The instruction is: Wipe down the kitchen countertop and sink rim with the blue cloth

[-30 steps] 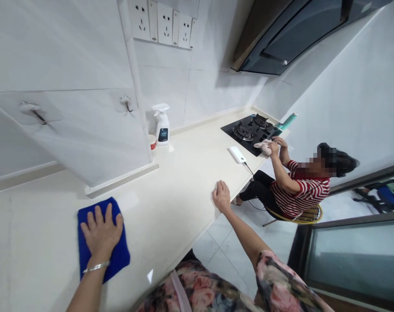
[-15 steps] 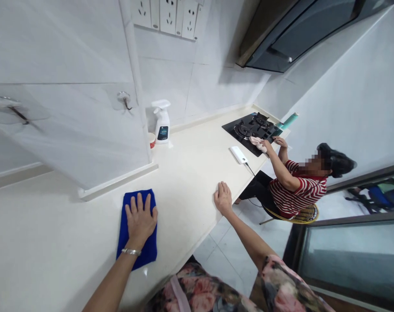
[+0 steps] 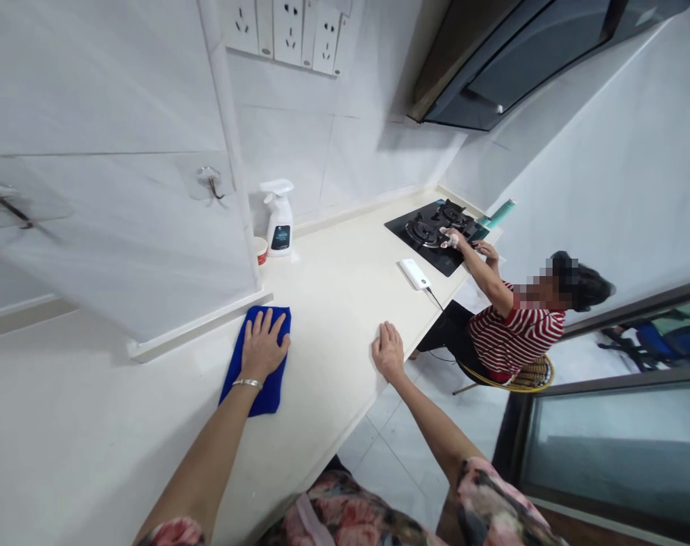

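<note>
My left hand (image 3: 264, 346) lies flat, fingers spread, pressing a blue cloth (image 3: 258, 390) onto the cream countertop (image 3: 334, 296), close to the foot of the white tiled wall. A silver bracelet circles that wrist. My right hand (image 3: 387, 350) rests palm down on the counter's front edge, fingers stretched out, holding nothing.
A white spray bottle (image 3: 279, 218) and a small red-and-white cup (image 3: 260, 249) stand at the wall. Farther along lie a white power bank (image 3: 414, 273) with its cable and a black gas hob (image 3: 436, 230), where a seated person in a striped shirt (image 3: 512, 337) wipes with a pink cloth.
My left hand has slid the blue cloth to the right and away from me, up to the wall's base. My right hand has stayed put. The seated person's cloth moved further onto the hob.
</note>
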Available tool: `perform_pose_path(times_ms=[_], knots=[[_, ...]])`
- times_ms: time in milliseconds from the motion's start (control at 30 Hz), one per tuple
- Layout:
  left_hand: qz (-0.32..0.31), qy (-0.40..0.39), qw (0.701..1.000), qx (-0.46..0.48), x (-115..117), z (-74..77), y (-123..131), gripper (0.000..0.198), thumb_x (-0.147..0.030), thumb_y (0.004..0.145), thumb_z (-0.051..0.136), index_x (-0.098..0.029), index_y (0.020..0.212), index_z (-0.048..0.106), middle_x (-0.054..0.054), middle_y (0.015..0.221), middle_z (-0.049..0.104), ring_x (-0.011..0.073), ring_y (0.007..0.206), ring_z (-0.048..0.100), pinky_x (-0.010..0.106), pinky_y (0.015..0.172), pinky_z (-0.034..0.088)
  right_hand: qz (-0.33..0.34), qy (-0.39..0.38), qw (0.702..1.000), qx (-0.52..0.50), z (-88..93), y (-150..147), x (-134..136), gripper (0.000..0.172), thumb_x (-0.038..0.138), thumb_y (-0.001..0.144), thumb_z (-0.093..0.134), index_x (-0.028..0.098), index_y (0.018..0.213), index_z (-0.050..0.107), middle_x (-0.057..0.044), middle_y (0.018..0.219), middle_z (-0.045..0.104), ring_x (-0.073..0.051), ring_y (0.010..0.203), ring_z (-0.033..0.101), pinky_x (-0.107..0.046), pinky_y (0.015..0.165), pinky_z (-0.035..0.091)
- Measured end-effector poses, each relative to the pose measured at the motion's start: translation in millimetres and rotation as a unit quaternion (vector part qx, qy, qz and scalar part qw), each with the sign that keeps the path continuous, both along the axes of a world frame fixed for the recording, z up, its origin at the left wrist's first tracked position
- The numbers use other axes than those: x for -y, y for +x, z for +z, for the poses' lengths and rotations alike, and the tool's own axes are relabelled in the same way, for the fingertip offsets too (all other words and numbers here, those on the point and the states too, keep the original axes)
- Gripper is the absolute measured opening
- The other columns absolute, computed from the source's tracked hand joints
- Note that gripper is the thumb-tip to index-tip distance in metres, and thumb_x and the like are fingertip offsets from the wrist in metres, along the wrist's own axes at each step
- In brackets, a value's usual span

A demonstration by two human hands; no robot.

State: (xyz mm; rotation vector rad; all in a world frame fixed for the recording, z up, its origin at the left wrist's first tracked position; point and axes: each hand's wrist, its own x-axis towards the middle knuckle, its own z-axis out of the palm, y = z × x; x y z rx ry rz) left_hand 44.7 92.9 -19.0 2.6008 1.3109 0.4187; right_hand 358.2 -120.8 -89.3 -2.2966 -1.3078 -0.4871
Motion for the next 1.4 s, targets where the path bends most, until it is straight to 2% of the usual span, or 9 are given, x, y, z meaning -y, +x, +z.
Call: perform_pose_path(times_ms=[167, 333, 467, 633, 767, 1000, 1133, 1267, 1400], knots=[[-0.015, -0.001, 1.0, -0.002, -16, -1.1, 1, 0.06, -0.034, 0.102, 0.05, -0.018, 0.159, 0.056, 0.014, 0.173, 0.037, 0.0357, 0.162, 0.029, 0.058, 0.135, 0.018, -0.002, 0.011, 1.0, -0.016, 3.0, -2, -2, 0.05, 0.024, 0.101, 0.042, 0.006, 0.143, 0.063, -0.024, 0.153, 0.06, -0.034, 0.147, 0.049, -0.055, 0.123, 0.043], [-0.014, 0.017, 1.0, 0.004, -10, -3.8, -3, 0.06, -0.037, 0.103, 0.047, -0.016, 0.159, 0.056, 0.015, 0.172, 0.037, 0.0367, 0.161, 0.03, 0.06, 0.134, 0.019, -0.007, 0.015, 0.999, -0.028, 6.7, -4, -4, 0.05, 0.024, 0.099, 0.044, 0.009, 0.142, 0.064, -0.022, 0.153, 0.061, -0.033, 0.147, 0.05, -0.054, 0.123, 0.043], [-0.008, 0.03, 1.0, 0.004, 9, -6.5, -15, 0.06, -0.037, 0.104, 0.045, -0.015, 0.159, 0.056, 0.016, 0.172, 0.038, 0.0385, 0.161, 0.031, 0.061, 0.133, 0.022, -0.008, 0.021, 0.999, -0.033, 7.6, -4, -5, 0.05, 0.023, 0.098, 0.045, 0.01, 0.143, 0.064, -0.021, 0.152, 0.061, -0.033, 0.146, 0.05, -0.053, 0.122, 0.043], [0.003, 0.043, 0.999, 0.011, 47, -9.0, -38, 0.06, -0.037, 0.104, 0.044, -0.017, 0.159, 0.056, 0.016, 0.172, 0.037, 0.0373, 0.161, 0.031, 0.061, 0.133, 0.022, 0.001, 0.016, 0.999, -0.033, 7.2, -3, -4, 0.05, 0.024, 0.099, 0.044, 0.008, 0.142, 0.063, -0.023, 0.152, 0.061, -0.034, 0.146, 0.049, -0.053, 0.123, 0.042], [0.027, 0.047, 0.999, 0.002, 72, -9.2, -55, 0.059, -0.038, 0.105, 0.043, -0.018, 0.159, 0.057, 0.015, 0.172, 0.038, 0.0375, 0.16, 0.032, 0.063, 0.132, 0.024, -0.002, 0.012, 0.999, -0.031, 5.5, -2, -4, 0.05, 0.024, 0.099, 0.045, 0.006, 0.142, 0.063, -0.024, 0.152, 0.061, -0.034, 0.146, 0.05, -0.053, 0.123, 0.042], [0.087, 0.05, 0.995, -0.011, 103, -9.0, -81, 0.06, -0.039, 0.106, 0.039, -0.016, 0.159, 0.056, 0.018, 0.171, 0.038, 0.0428, 0.161, 0.03, 0.068, 0.13, 0.024, 0.001, 0.015, 1.0, -0.027, 4.8, 0, -5, 0.049, 0.023, 0.098, 0.045, 0.009, 0.141, 0.064, -0.022, 0.15, 0.062, -0.033, 0.144, 0.051, -0.053, 0.121, 0.043], [0.117, 0.029, 0.993, -0.008, 115, -12.6, -103, 0.062, -0.043, 0.106, 0.04, -0.016, 0.161, 0.053, 0.019, 0.172, 0.035, 0.0434, 0.162, 0.027, 0.069, 0.13, 0.024, 0.005, 0.021, 0.999, -0.024, 4.2, 0, -6, 0.048, 0.024, 0.098, 0.044, 0.008, 0.14, 0.063, -0.023, 0.149, 0.062, -0.033, 0.144, 0.051, -0.053, 0.121, 0.043], [0.103, 0.008, 0.995, 0.0, 117, -8.2, -118, 0.064, -0.044, 0.107, 0.037, -0.012, 0.159, 0.055, 0.022, 0.172, 0.035, 0.0427, 0.161, 0.029, 0.067, 0.13, 0.026, 0.001, 0.021, 0.999, -0.025, 4.5, -1, -6, 0.049, 0.024, 0.098, 0.045, 0.009, 0.14, 0.064, -0.022, 0.149, 0.063, -0.033, 0.143, 0.052, -0.053, 0.121, 0.043], [0.111, 0.057, 0.992, 0.014, 123, 0.9, -116, 0.062, -0.038, 0.109, 0.031, -0.008, 0.157, 0.056, 0.022, 0.172, 0.034, 0.041, 0.165, 0.016, 0.071, 0.132, 0.015, -0.005, 0.012, 0.999, -0.036, 6.1, -2, -6, 0.05, 0.025, 0.098, 0.044, 0.008, 0.14, 0.064, -0.023, 0.151, 0.061, -0.033, 0.144, 0.051, -0.052, 0.121, 0.042]])
